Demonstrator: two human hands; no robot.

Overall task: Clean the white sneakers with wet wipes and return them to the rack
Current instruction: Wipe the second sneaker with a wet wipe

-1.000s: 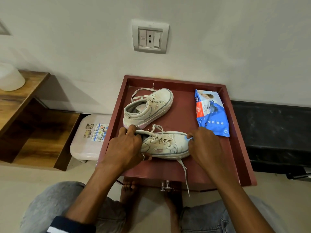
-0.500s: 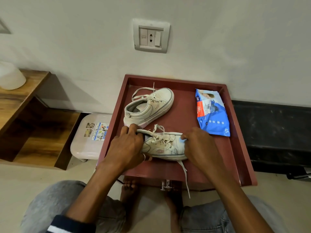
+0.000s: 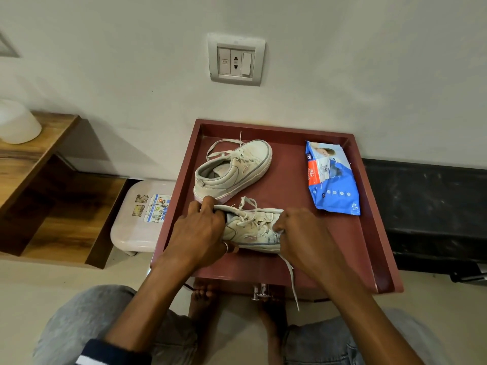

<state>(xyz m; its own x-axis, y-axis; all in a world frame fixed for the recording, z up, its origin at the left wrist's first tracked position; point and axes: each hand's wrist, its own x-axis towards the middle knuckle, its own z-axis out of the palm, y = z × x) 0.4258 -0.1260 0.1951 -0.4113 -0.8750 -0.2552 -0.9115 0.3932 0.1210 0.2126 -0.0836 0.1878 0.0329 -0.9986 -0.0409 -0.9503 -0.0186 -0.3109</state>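
On the tray, the near sneaker lies crosswise, toe right.

Wipes pack, blue: "297" is read on its orange band, preceded by a currency-like mark. A barcode label is noted beside it, digits too small to read. Remaining print on the pack is not legible. Sticker on white stool: blue lettering is seen, unreadable.
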